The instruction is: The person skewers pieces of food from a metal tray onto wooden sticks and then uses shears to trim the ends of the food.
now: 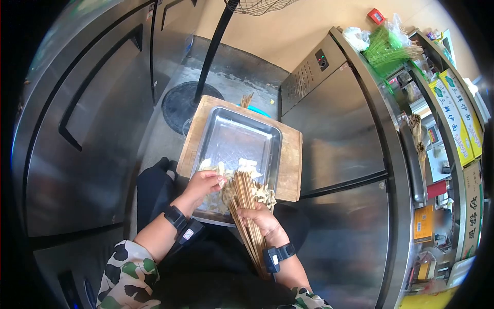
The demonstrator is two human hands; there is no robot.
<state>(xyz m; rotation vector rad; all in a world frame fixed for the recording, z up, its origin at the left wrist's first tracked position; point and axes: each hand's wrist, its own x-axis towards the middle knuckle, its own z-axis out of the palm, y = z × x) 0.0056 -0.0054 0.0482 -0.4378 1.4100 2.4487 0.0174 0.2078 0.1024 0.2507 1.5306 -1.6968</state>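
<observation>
My right hand [261,220] is wrapped round a thick bundle of bamboo skewers [244,191], their far ends pointing over the metal tray [279,149]. My left hand [201,186] is pinched on a pale, thin food piece [221,181] just left of the skewers. Pale, creamy food pieces [265,195] lie heaped in the near part of the tray, partly hidden by the bundle and my hands. Whether that pinched piece is on a skewer is too small to tell.
The tray rests on a wooden board [291,170]. Steel cabinets stand left [98,134] and right [337,134]. Beyond the board is a black pole on a round base [177,108]. Shelves at right hold yellow boxes [455,116] and green-wrapped skewers [386,51].
</observation>
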